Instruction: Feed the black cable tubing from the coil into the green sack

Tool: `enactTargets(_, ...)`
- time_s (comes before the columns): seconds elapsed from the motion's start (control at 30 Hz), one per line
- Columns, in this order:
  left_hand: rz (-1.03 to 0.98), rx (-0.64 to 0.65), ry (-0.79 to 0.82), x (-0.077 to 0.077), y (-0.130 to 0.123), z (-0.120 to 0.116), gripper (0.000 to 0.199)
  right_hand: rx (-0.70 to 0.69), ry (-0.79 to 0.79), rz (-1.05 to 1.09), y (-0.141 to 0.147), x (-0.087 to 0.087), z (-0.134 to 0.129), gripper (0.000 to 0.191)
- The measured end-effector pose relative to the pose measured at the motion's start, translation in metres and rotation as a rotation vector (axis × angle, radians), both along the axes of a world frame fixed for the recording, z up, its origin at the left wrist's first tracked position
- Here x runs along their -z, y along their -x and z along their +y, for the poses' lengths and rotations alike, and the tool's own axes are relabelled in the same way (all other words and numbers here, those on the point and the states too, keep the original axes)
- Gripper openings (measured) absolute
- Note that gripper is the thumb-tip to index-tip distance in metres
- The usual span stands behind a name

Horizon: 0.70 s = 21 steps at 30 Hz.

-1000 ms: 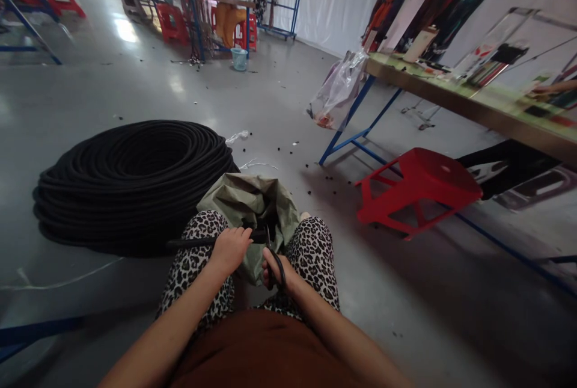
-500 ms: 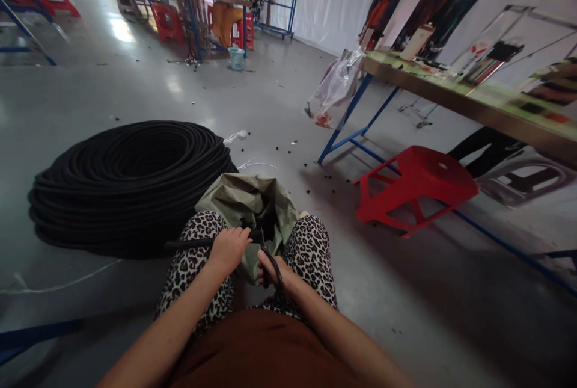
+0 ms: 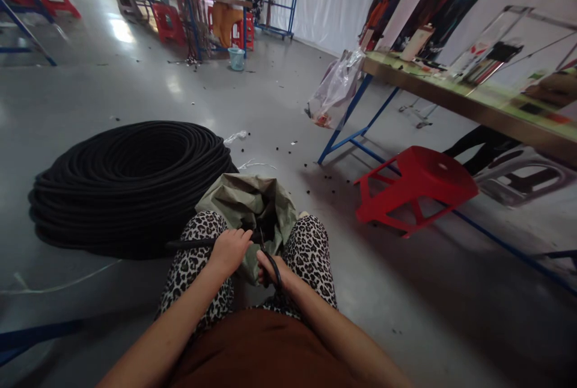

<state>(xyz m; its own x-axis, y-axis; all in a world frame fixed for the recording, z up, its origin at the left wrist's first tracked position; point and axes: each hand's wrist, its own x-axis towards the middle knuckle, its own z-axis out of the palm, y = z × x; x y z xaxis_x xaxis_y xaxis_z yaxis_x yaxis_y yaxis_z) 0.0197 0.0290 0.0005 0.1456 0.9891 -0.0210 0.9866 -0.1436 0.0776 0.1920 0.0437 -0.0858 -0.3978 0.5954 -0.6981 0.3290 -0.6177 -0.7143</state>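
My left hand (image 3: 231,251) is closed around a thick black cord (image 3: 192,244), whose length runs leftward over my left knee. A short end of the cord pokes out past my fingers. Black-handled scissors (image 3: 273,269) are in my right hand (image 3: 271,272), fingers wrapped through the handles, with the blades at the cord's end beside my left fingertips. Whether the blades touch the cord is too small to tell. Between my knees stands an open olive-green sack (image 3: 234,186) with dark pieces inside. A large coil of black cord (image 3: 130,189) lies on the floor to the left.
A red plastic stool (image 3: 417,183) lies tipped by the blue-legged worktable (image 3: 469,105) on the right, where a person's legs (image 3: 484,147) show. A plastic bag (image 3: 336,90) hangs from the table's corner. Small black bits dot the floor; a blue bucket (image 3: 236,58) stands farther back.
My hands, the cord and the scissors have barely moved. At the far back a person has come into view near the rack, and the person at the right table has shifted slightly.
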Motion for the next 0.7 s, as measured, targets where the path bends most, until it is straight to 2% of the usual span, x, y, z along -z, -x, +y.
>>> enactTargets(0.17,-0.020,0.031,0.009,-0.004,0.000,-0.001,0.030,-0.012,0.004,-0.029,0.002,0.005,0.002,0.049)
enactTargets(0.5,-0.033,0.061,0.023,-0.003,0.001,-0.001,0.029,0.005,-0.036,0.004,-0.002,0.000,0.003,0.044)
enactTargets(0.7,-0.048,0.050,0.024,-0.006,0.000,-0.001,0.026,0.074,-0.018,-0.018,0.002,-0.019,0.002,0.042)
